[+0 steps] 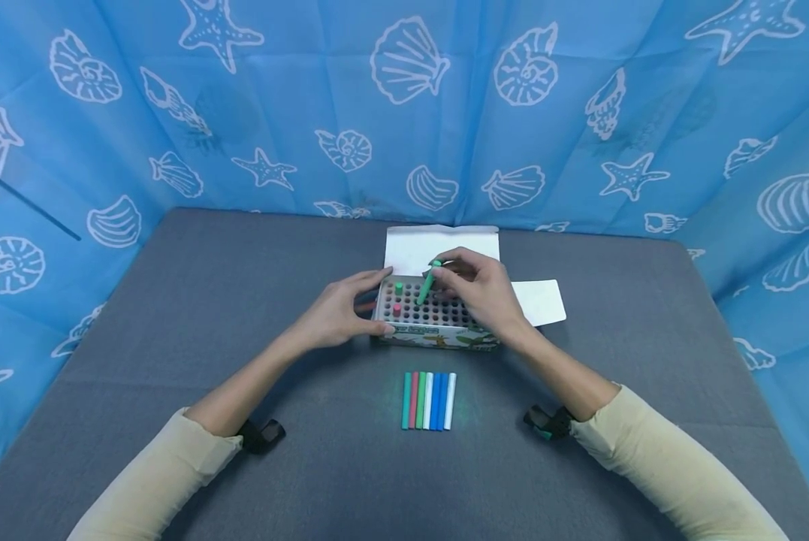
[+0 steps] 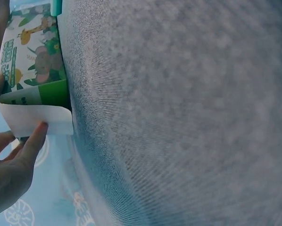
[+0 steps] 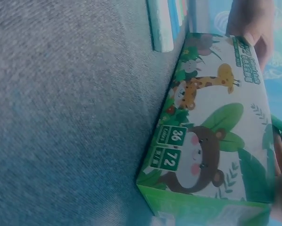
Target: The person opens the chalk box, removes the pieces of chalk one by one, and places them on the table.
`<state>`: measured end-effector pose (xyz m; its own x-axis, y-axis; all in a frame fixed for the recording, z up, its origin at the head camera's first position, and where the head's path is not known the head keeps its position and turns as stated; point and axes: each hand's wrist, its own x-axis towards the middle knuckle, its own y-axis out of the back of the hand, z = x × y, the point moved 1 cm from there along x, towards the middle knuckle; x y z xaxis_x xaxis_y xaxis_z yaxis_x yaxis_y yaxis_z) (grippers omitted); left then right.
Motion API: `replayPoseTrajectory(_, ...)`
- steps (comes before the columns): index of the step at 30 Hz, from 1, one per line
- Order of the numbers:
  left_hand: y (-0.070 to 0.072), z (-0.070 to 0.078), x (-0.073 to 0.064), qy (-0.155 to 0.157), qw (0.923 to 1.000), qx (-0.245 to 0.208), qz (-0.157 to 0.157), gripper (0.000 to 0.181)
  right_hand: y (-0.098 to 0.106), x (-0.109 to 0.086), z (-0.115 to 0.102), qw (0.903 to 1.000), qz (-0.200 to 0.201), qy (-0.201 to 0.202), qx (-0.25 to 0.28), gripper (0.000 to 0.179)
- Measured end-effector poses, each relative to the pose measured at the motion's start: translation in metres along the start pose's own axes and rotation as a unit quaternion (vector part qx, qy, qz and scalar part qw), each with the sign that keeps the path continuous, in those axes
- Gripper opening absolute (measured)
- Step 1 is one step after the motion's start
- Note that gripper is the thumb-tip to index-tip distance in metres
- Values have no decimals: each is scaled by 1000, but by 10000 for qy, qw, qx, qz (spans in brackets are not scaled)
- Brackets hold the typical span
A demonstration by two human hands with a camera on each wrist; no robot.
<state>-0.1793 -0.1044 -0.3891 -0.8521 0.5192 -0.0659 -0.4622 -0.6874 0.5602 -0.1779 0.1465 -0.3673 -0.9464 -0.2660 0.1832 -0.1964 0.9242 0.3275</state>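
My right hand point(image 1: 488, 293) pinches a green chalk stick point(image 1: 426, 287) between thumb and fingertips. The stick leans, its lower end right at a hole in the top of the chalk box point(image 1: 438, 337). At the box's left end, my left hand point(image 1: 333, 312) grips it, thumb at the front corner and fingers toward the back corner. A second green stick point(image 1: 399, 288) and a pink stick point(image 1: 396, 309) poke up from holes near that end. Cartoon animals cover the front of the box in the right wrist view, along with "36" and "72".
In front of the box, several chalk sticks point(image 1: 434, 402) in teal, red, green, white and blue lie side by side on the grey cloth point(image 1: 350, 466). White flaps point(image 1: 539, 302) spread from the box's back and right. Behind the table hangs a blue seashell curtain point(image 1: 296, 98).
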Motion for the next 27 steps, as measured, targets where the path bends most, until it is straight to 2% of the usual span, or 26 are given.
replayPoseTrajectory(6, -1, 0, -1, 1, 10000, -4, -13, 93, 7, -4, -4, 9998, 89, 25, 202, 24)
replayPoseTrajectory(16, -1, 1, -1, -18, 10000, 21, 23, 93, 18, -21, -13, 9992, 93, -268, 279, 27)
replayPoseTrajectory(27, 0, 1, -1, 15, 10000, 73, -1, 93, 21, -47, -12, 9988, -30, -476, 64, 26)
